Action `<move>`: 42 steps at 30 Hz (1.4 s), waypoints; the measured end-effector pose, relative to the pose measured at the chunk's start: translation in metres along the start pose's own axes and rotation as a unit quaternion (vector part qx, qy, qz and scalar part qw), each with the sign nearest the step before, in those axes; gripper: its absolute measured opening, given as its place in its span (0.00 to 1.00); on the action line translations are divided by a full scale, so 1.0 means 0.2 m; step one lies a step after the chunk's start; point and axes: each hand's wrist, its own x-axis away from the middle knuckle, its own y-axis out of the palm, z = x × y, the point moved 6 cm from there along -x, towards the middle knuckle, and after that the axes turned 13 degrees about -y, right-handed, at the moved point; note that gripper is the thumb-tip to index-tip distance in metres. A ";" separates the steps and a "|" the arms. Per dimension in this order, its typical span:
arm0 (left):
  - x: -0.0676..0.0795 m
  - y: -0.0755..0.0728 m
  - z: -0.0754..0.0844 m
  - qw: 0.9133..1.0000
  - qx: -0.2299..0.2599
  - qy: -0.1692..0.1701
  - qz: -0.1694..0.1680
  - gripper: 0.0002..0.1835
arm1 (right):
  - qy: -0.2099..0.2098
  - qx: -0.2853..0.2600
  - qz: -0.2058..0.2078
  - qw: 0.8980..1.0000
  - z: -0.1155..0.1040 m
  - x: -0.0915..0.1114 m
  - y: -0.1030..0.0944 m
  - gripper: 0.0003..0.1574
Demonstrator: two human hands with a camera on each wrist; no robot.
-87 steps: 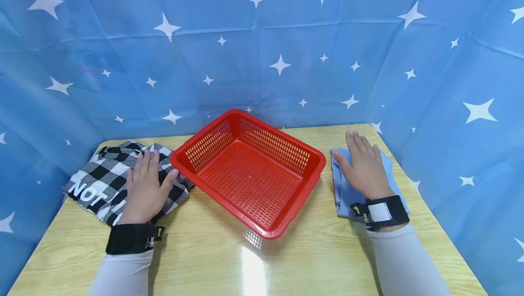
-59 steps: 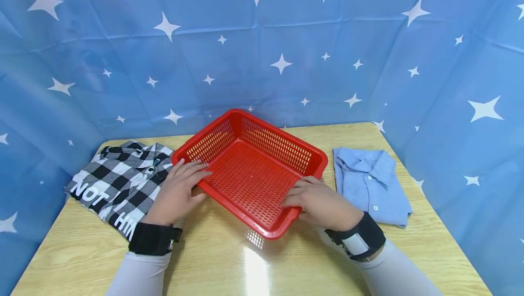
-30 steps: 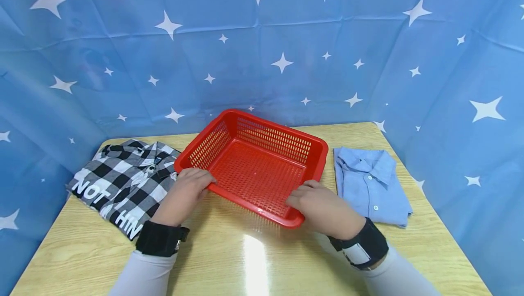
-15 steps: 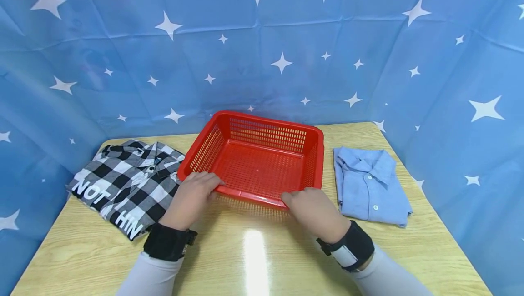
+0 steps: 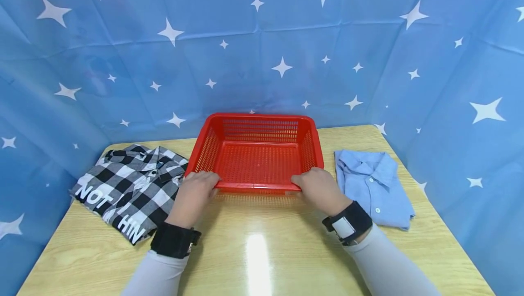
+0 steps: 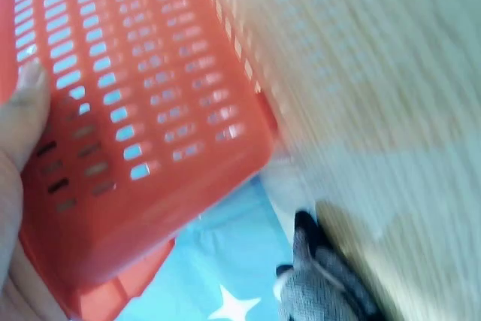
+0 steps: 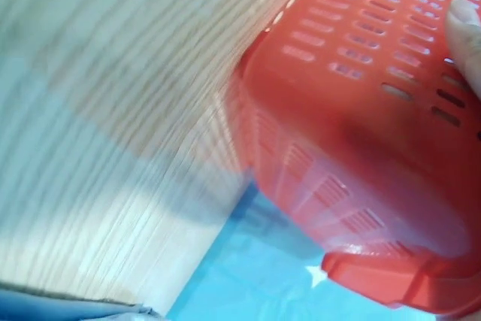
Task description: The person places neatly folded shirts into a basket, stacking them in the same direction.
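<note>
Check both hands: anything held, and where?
Red basket, by its near rim: left hand toward the left end, right hand toward the right end.

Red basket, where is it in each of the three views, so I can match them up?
Head: the red basket is just below the centre.
Left wrist: the red basket fills much of the left half.
Right wrist: the red basket fills much of the right half.
Shared landmark: blue star-printed curtain.
</note>
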 end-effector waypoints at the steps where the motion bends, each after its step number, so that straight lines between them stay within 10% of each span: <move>1: 0.00 0.00 0.01 1.000 -0.005 -0.003 0.003 0.15 | -0.001 0.002 0.001 1.000 0.02 -0.01 0.01 0.18; 35: -0.09 0.06 0.10 0.995 -0.076 -0.047 0.052 0.09 | -0.024 -0.010 -0.009 1.000 0.26 -0.13 0.07 0.18; 42: -0.09 0.07 0.11 0.995 -0.079 -0.040 0.053 0.09 | 0.000 -0.111 0.051 0.992 0.26 -0.01 -0.05 0.26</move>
